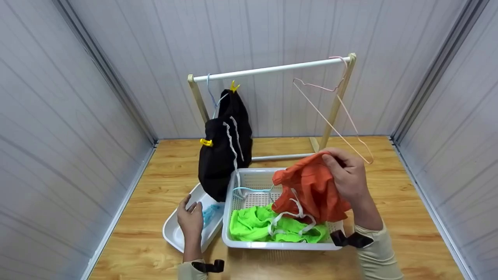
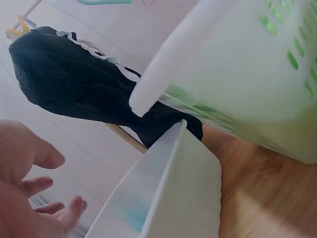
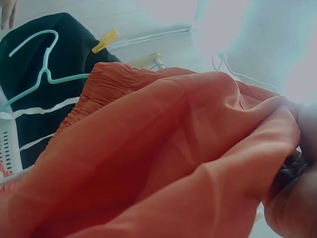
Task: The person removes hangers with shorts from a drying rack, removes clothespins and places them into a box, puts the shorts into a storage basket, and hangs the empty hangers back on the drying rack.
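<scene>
Gathered in my right hand (image 1: 349, 175) is a pair of orange drawstring shorts (image 1: 311, 186), lifted over the right side of a white basket (image 1: 288, 245). Its elastic waistband and white cord hang down, and in the right wrist view the orange cloth fills most of the picture. A light-blue hanger (image 3: 44, 74) shows beside the waistband; its lower part is hidden. My left hand (image 1: 190, 221) is over a white tray (image 1: 171, 235), fingers spread and holding nothing. Small blue pieces (image 1: 211, 214), perhaps clips, lie in that tray. Bright green clothing (image 1: 253, 225) with a white cord lies in the basket.
Behind the basket stands a rack with a white rail (image 1: 268, 70). Black drawstring shorts (image 1: 218, 155) hang at its left with yellow clips (image 1: 206, 142), drooping over the tray and basket edge. A pink hanger (image 1: 323, 116) hangs at the right. Panel walls enclose the wood-patterned floor.
</scene>
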{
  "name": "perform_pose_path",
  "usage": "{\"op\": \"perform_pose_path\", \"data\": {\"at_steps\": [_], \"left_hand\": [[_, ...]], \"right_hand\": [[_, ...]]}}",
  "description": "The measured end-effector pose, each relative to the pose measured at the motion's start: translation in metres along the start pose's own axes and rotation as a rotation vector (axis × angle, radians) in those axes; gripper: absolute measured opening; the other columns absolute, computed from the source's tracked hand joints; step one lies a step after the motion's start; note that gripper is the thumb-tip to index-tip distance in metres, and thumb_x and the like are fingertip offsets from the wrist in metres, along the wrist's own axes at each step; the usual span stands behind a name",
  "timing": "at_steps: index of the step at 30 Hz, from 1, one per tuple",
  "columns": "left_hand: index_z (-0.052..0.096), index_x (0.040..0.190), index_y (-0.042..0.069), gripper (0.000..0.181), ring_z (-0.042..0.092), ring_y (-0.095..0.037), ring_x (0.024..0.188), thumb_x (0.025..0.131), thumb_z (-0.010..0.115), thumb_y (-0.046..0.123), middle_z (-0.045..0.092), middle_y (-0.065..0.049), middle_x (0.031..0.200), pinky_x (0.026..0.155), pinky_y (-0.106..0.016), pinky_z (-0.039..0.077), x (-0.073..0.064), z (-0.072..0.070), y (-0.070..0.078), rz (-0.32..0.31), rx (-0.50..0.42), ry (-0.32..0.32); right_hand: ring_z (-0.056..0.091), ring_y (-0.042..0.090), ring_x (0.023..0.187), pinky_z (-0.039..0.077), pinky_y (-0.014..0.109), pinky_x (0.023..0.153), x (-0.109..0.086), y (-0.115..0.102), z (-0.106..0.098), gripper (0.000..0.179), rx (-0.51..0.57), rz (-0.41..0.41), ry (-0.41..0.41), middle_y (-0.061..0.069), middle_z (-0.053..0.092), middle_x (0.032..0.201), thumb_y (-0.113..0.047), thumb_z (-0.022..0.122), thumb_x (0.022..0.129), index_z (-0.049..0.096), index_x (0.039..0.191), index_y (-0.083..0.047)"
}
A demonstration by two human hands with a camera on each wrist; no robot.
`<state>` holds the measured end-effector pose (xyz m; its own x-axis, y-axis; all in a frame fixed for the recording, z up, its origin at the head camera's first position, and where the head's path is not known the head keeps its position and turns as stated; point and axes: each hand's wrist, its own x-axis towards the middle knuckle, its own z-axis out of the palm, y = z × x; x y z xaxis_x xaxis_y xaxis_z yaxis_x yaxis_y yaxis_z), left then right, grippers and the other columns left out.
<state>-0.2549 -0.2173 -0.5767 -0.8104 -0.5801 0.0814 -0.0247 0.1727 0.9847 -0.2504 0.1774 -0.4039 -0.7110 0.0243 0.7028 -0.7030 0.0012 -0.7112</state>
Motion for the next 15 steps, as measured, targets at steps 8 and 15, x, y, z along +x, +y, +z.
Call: {"op": "perform_pose_path", "data": {"at_steps": [8,15], "left_hand": [[0.065,0.107,-0.009,0.018,0.060,-0.025,0.087,0.090,0.059,-0.007,0.065,-0.022,0.106,0.069,-0.016,0.046,-0.005,0.001,0.003,0.117,-0.088,0.049],[0.066,0.089,-0.014,0.010,0.061,-0.030,0.070,0.086,0.057,-0.015,0.065,-0.025,0.087,0.061,-0.018,0.046,-0.023,0.001,0.028,0.243,-0.088,-0.018]], "right_hand": [[0.063,0.013,0.077,0.052,0.022,0.066,-0.004,0.000,-0.002,0.014,-0.002,0.046,0.019,0.009,0.070,0.092,0.007,0.058,0.093,0.066,0.102,0.014],[0.062,0.014,0.077,0.052,0.021,0.066,-0.005,0.001,-0.005,0.019,-0.072,0.026,0.051,0.011,0.069,0.093,0.010,0.057,0.092,0.066,0.108,0.012]]}}
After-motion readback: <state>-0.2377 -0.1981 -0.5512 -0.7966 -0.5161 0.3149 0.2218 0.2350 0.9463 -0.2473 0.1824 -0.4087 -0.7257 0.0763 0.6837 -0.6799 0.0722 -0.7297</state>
